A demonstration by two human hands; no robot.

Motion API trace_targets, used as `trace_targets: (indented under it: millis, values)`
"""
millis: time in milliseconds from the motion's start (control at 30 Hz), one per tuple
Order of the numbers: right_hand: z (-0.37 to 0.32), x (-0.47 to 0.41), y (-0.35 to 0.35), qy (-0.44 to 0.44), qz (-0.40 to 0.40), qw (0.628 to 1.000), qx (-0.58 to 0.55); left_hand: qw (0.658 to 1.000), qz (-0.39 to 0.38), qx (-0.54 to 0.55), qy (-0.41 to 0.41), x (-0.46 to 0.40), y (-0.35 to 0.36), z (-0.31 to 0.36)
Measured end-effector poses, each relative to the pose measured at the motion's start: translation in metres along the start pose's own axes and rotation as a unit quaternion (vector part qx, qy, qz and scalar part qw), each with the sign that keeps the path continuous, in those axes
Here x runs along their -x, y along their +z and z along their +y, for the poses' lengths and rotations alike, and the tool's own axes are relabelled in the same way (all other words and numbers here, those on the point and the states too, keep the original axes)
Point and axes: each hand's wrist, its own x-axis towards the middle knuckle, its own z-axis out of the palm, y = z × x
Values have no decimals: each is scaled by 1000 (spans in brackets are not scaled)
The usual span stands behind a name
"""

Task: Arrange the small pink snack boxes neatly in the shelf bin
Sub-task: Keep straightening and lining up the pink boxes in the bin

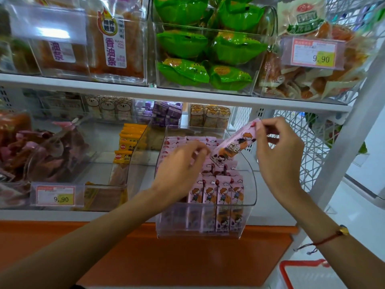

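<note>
Lower shelf, far left: clear bin (pixel 41 163) with jumbled reddish and purple-pink packets, a 9.90 price tag (pixel 55 196) on the shelf front below it. Next bin (pixel 125 180): yellow packs (pixel 127 144) stacked at its back. At the rear of the shelf, a row of bear-print packs (pixel 108 109), then purple boxes (pixel 166 113), then orange cat-print packs (pixel 210 116). Centre-right: the clear shelf bin (pixel 249 190), its front overhanging the shelf edge. Inside it, pink boxes (pixel 216 192) stand upright in close rows, front row against the front wall, further rows behind to the back; the middle rows sit less evenly. Left hand (pixel 183 163) reaches over the bin, fingers curled, tips at the lower end of one loose box (pixel 233 142); whether it pinches that end or only touches it, cannot tell. This box is tilted, lower end over the middle rows, upper end raised to the right, above the bin. Right hand (pixel 279 155) pinches the upper end between thumb and fingertips. Red string bracelet (pixel 331 236) on the right wrist. Upper shelf, left to right: bin of fried dough-stick packs (pixel 116 42), bin of green packets (pixel 208 49), bin of orange-and-white snacks (pixel 308 80) with a 9.90 tag (pixel 314 53). Bottom right: red-rimmed basket (pixel 300 268).
</note>
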Motion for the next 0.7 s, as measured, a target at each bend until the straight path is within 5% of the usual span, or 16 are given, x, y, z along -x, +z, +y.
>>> trace_targets:
  millis: [100, 367, 500, 600, 700]
  values:
    - [-8, 4, 2, 92, -2, 992, -82, 994, 72, 79, -4, 2, -7, 11]
    - [-15, 13, 12, 262, -70, 941, -202, 990, 79, -92, 73, 9, -6, 13]
    - [-9, 10, 8, 363, -132, 879, -280, 998, 58, -25, 25, 6, -7, 8]
    - [-6, 9, 4, 362, -228, 823, -374, 998, -5, 64, -27, 7, -4, 7]
    - [-6, 10, 3, 312, -251, 831, -387, 993, -48, 99, -36, 7, -1, 6]
